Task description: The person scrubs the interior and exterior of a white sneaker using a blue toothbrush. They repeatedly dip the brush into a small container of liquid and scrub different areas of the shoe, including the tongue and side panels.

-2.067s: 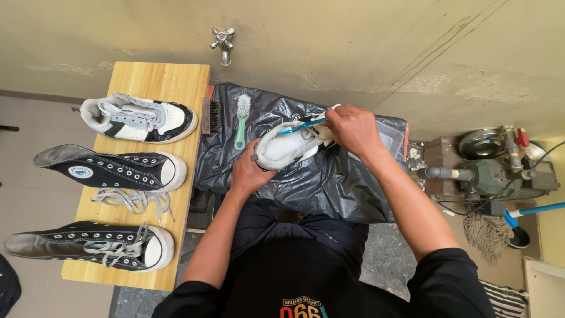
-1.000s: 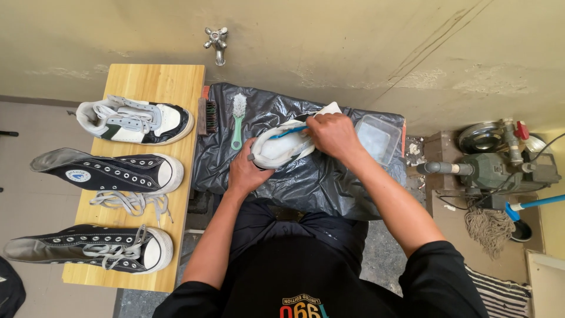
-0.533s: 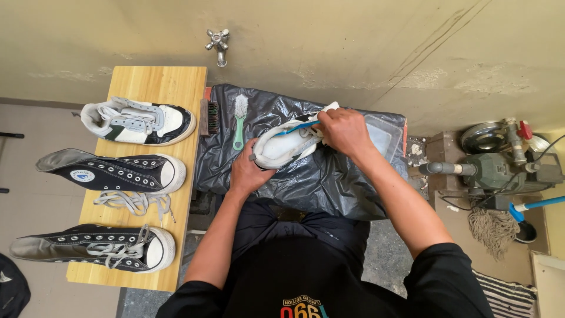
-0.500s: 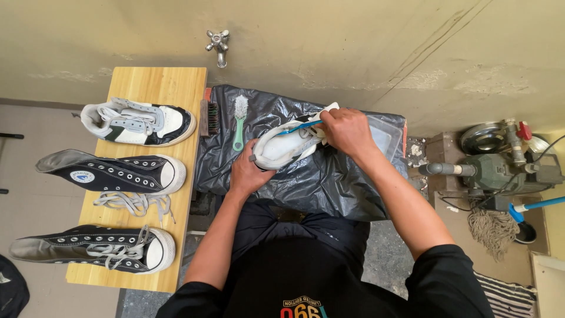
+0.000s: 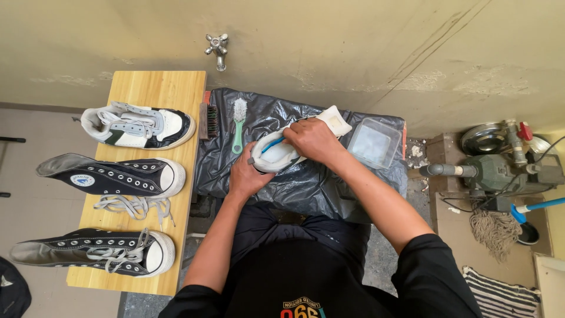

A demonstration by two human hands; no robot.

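We saw a white shoe [image 5: 276, 154] lying on a black plastic sheet [image 5: 306, 182] spread over a low stand, about midway along the sheet and nearer its far edge than its near one. Its long axis ran slantwise: the toe pointed toward the near left corner of the sheet, the heel toward the far right corner by the wall. The left hand [image 5: 246, 175] was cupped around the toe end, fingers curled and gripping it. The right hand [image 5: 311, 140] was closed over the middle of the shoe, pinching a thin blue brush handle [image 5: 272, 143] that lay along the upper; its bristle end was hidden, so we could only guess it was a toothbrush.

A clear, square plastic tub [image 5: 374, 143] sat just beside the heel, at the sheet's far right corner. Near the far left corner lay a green-handled scrub brush [image 5: 238, 123], and at the left edge a dark-bristled brush [image 5: 210, 114].

Left of the sheet stood a wooden bench [image 5: 159, 79] carrying a white and black sneaker [image 5: 138, 125] at its far end, then two black high-top sneakers [image 5: 112, 175], each with a round white patch at the ankle, the nearer one [image 5: 94, 252] at the near edge. A metal tap [image 5: 216, 48] hung on the wall above.
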